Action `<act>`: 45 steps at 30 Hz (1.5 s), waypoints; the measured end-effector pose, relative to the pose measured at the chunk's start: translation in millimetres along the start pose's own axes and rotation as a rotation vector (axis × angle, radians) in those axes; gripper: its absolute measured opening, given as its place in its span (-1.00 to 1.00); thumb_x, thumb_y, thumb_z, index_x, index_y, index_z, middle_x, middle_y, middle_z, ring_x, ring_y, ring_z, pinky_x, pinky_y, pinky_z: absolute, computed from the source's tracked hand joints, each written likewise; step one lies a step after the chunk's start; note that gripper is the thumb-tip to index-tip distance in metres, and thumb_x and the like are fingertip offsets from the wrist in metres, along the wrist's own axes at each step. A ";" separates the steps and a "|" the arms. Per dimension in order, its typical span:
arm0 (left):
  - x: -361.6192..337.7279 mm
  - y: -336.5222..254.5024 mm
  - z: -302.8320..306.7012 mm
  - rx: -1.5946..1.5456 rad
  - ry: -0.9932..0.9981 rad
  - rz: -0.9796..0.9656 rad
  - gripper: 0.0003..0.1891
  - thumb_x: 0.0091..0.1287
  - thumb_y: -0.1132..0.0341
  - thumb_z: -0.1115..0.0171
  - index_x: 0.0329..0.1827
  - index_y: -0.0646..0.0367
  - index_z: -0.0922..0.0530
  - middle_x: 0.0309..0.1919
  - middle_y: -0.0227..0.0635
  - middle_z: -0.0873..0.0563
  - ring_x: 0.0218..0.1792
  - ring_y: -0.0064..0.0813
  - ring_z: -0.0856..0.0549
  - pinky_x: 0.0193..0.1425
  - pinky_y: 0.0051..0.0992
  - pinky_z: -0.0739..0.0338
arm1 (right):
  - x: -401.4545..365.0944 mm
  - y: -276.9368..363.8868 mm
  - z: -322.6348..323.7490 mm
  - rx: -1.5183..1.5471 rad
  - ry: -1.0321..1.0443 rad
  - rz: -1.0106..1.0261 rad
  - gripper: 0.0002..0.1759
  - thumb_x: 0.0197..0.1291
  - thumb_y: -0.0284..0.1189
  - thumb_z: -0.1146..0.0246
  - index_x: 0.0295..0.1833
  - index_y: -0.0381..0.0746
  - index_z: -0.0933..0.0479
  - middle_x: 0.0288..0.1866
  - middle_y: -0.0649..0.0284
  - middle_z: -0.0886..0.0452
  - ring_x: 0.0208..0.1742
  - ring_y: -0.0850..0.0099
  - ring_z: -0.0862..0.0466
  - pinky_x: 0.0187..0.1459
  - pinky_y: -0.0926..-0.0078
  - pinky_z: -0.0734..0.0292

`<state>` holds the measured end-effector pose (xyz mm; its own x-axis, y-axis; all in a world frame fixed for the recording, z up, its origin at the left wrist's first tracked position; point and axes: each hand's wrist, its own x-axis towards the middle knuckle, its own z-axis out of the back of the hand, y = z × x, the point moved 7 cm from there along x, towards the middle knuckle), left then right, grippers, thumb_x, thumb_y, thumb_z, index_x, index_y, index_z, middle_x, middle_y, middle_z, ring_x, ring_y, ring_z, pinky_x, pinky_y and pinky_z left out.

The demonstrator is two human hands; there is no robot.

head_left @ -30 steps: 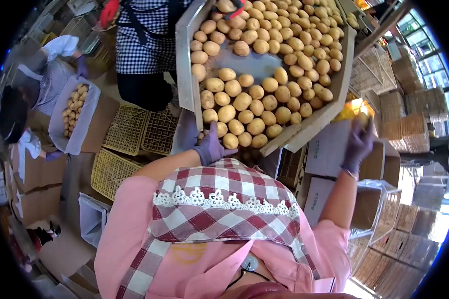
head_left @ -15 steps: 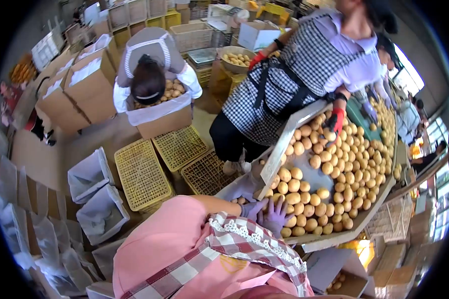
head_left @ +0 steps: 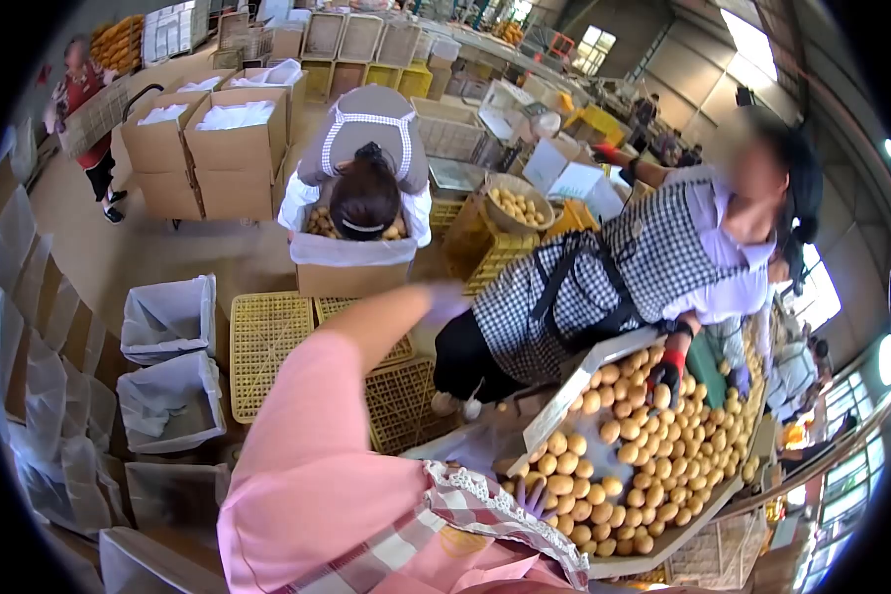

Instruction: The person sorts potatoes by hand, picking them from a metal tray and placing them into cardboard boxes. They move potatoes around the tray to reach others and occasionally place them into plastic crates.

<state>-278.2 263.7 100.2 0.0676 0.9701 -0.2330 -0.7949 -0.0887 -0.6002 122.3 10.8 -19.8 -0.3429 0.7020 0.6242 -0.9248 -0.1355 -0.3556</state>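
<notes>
Many round, tan-brown fruits (head_left: 604,515), perhaps kiwifruit or potatoes, lie on a grey sorting table (head_left: 596,436) with a raised pale rim. My right hand (head_left: 535,498), in a purple glove, rests at the near-left end of the table against the closest fruits. Its fingers are spread, and I see nothing held in them. Stretched out to the front left, my left hand (head_left: 447,301) hangs above the floor beside the co-worker's legs. Its purple glove is smeared by motion, so its fingers do not show.
Yellow plastic crates (head_left: 272,346) stand on the floor, with lined boxes (head_left: 171,401) to their left. A co-worker in a checked apron (head_left: 643,233) reaches a red-and-black glove (head_left: 669,379) among the fruits. Another person bends over a carton of fruits (head_left: 354,277). Tall cartons (head_left: 233,158) stand behind.
My left hand has left the table edge beside my right hand and swung out forward and left. The right hand stays by the fruits. My view has turned and shows more of the hall.
</notes>
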 end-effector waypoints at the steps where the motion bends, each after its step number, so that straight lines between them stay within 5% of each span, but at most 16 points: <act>1: 47.9 -53.0 57.6 -0.020 -0.253 -0.428 -0.36 0.39 -0.14 0.13 0.36 0.14 -0.35 0.31 0.00 -0.42 0.29 -0.05 -0.45 0.33 -0.18 -0.33 | 1.3 -1.0 1.8 0.017 0.016 -0.012 -0.32 -0.07 0.12 -0.25 0.25 0.23 -0.47 0.40 0.06 -0.32 0.33 0.02 -0.36 0.30 -0.48 0.21; 4: -52.6 -238.7 249.2 -0.374 -0.662 -0.614 -0.36 0.30 0.06 -0.04 0.40 0.17 -0.24 0.06 0.09 -0.62 0.12 -0.17 -0.62 0.16 -0.26 -0.49 | -2.1 -0.8 5.2 0.057 0.087 -0.027 -0.32 -0.06 0.10 -0.26 0.26 0.21 -0.47 0.40 0.05 -0.31 0.33 0.02 -0.36 0.30 -0.48 0.20; 7: -98.2 -308.6 293.0 -0.215 -0.748 -0.690 -0.36 0.22 0.12 -0.07 0.39 0.14 -0.31 0.01 -0.03 -0.66 -0.04 -0.23 -0.68 0.11 -0.30 -0.51 | 0.6 0.0 7.9 0.094 0.142 -0.058 -0.32 -0.06 0.09 -0.26 0.26 0.19 -0.47 0.40 0.04 -0.31 0.33 0.01 -0.36 0.30 -0.48 0.19; 9: -83.5 -289.7 235.4 -0.329 -0.379 -0.644 -0.40 0.24 0.14 -0.04 0.38 0.11 -0.34 -0.05 -0.10 -0.68 -0.10 -0.31 -0.68 0.06 -0.33 -0.53 | 3.1 -1.4 7.9 0.099 0.146 -0.066 -0.32 -0.05 0.07 -0.27 0.26 0.18 -0.47 0.40 0.03 -0.31 0.33 0.01 -0.36 0.30 -0.48 0.19; 14: -42.6 -274.8 216.9 -0.139 -0.449 -0.623 -0.59 0.31 0.22 -0.02 0.19 0.17 -0.47 -0.17 -0.22 -0.67 -0.29 -0.45 -0.64 -0.23 -0.41 -0.52 | -2.2 -1.9 13.5 0.118 0.120 -0.070 -0.32 -0.05 0.04 -0.27 0.26 0.15 -0.47 0.40 0.01 -0.31 0.33 0.00 -0.36 0.29 -0.47 0.17; 19: -197.9 -326.9 198.6 -0.136 -0.666 -1.292 -0.69 0.33 0.35 -0.07 0.11 0.24 -0.51 -0.28 -0.37 -0.64 -0.36 -0.60 -0.56 -0.26 -0.54 -0.47 | 19.3 1.8 34.6 0.346 0.316 -0.190 -0.31 -0.06 -0.04 -0.32 0.27 0.06 -0.46 0.40 -0.03 -0.29 0.35 -0.04 -0.33 0.29 -0.47 0.15; 22: -237.6 -310.2 93.7 -0.272 -0.314 -1.493 -0.74 0.34 0.43 -0.09 0.06 0.28 -0.54 -0.34 -0.46 -0.62 -0.41 -0.70 -0.51 -0.29 -0.61 -0.44 | 21.3 -1.6 39.8 0.435 0.306 -0.229 -0.33 -0.06 -0.06 -0.34 0.26 0.07 -0.47 0.38 0.00 -0.32 0.33 -0.01 -0.36 0.28 -0.49 0.14; 23: -221.4 -292.1 33.7 -0.353 0.033 -1.342 -0.76 0.35 0.46 -0.10 0.04 0.29 -0.55 -0.36 -0.49 -0.61 -0.42 -0.73 -0.49 -0.29 -0.64 -0.43 | 18.3 -2.8 35.4 0.429 0.339 -0.228 -0.35 -0.04 -0.05 -0.32 0.25 0.10 -0.47 0.35 0.01 -0.35 0.31 0.01 -0.38 0.28 -0.48 0.11; 24: -180.1 -236.4 -62.6 -0.392 0.567 -0.872 -0.72 0.31 0.44 -0.19 0.05 0.33 -0.55 -0.35 -0.41 -0.64 -0.34 -0.72 -0.51 -0.23 -0.62 -0.46 | 20.0 -4.2 39.0 0.448 0.316 -0.241 -0.38 -0.01 -0.04 -0.29 0.24 0.13 -0.47 0.32 0.03 -0.38 0.28 0.02 -0.40 0.25 -0.48 0.06; 27: -186.7 -144.0 -207.8 0.077 1.106 -0.528 -0.64 0.45 0.13 -0.03 -0.08 0.30 -0.58 -0.29 -0.37 -0.67 -0.25 -0.65 -0.56 -0.08 -0.57 -0.48 | 29.9 -13.5 59.4 0.509 0.250 -0.273 -0.41 -0.02 -0.08 -0.31 0.21 0.13 -0.48 0.32 0.09 -0.38 0.26 0.04 -0.41 0.21 -0.47 -0.03; 30: -161.7 -76.2 -310.8 -0.441 0.910 0.016 -0.52 0.45 -0.08 0.07 -0.04 0.20 -0.55 -0.32 -0.40 -0.66 -0.27 -0.54 -0.61 -0.05 -0.49 -0.51 | 28.6 -18.1 57.9 0.499 0.266 -0.300 -0.37 -0.05 -0.11 -0.32 0.23 0.13 -0.45 0.35 0.12 -0.35 0.30 0.07 -0.38 0.22 -0.47 -0.03; 31: -172.1 -69.4 -332.9 -0.677 0.982 0.442 -0.43 0.43 -0.16 0.07 0.29 0.08 -0.32 0.04 -0.27 -0.53 -0.08 -0.43 -0.56 0.08 -0.36 -0.47 | 25.6 -17.2 57.7 0.504 0.281 -0.315 -0.35 -0.05 -0.11 -0.33 0.25 0.14 -0.44 0.36 0.13 -0.33 0.31 0.08 -0.37 0.23 -0.46 -0.03; 34: -190.4 -115.5 -357.4 -1.205 1.151 0.331 -0.34 0.37 -0.30 0.12 0.39 -0.11 -0.20 0.22 -0.37 -0.41 0.16 -0.29 -0.48 0.17 -0.14 -0.45 | 7.8 -10.3 58.3 0.572 0.412 -0.346 -0.31 -0.02 -0.10 -0.30 0.30 0.07 -0.37 0.41 0.09 -0.27 0.39 0.08 -0.28 0.28 -0.40 -0.01; 38: -195.3 -127.6 -361.0 -1.258 0.914 0.704 -0.22 0.32 -0.39 0.19 0.47 -0.12 -0.07 0.34 -0.27 -0.31 0.23 -0.11 -0.40 0.30 0.11 -0.29 | 7.8 -62.0 73.9 0.481 0.611 -0.438 -0.36 0.06 -0.13 -0.24 0.30 -0.03 -0.33 0.41 -0.07 -0.23 0.45 -0.04 -0.18 0.32 -0.31 0.00; 41: -189.3 -122.9 -361.1 -1.150 0.867 0.660 -0.13 0.27 -0.42 0.14 0.48 -0.04 -0.03 0.39 -0.23 -0.21 0.21 -0.05 -0.40 0.34 0.23 -0.16 | 17.3 -125.7 49.7 0.281 0.398 -0.624 -0.27 0.11 -0.14 -0.19 0.38 -0.18 -0.24 0.42 -0.15 -0.19 0.46 -0.12 -0.13 0.35 -0.22 0.00; 45: -194.8 -135.2 -354.1 -1.200 0.783 0.701 -0.12 0.25 -0.42 0.12 0.48 -0.02 -0.04 0.41 -0.24 -0.17 0.30 -0.05 -0.34 0.34 0.17 -0.21 | 41.4 -90.5 -12.2 0.090 0.370 -0.617 -0.30 0.12 -0.14 -0.15 0.35 -0.24 -0.27 0.39 -0.16 -0.22 0.41 -0.16 -0.18 0.35 -0.14 -0.07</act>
<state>29.6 6.8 -44.2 0.4890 0.3467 -0.8004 0.0885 -0.9326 -0.3499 193.8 60.7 29.7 0.3095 0.8576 0.4108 -0.9472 0.3161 0.0537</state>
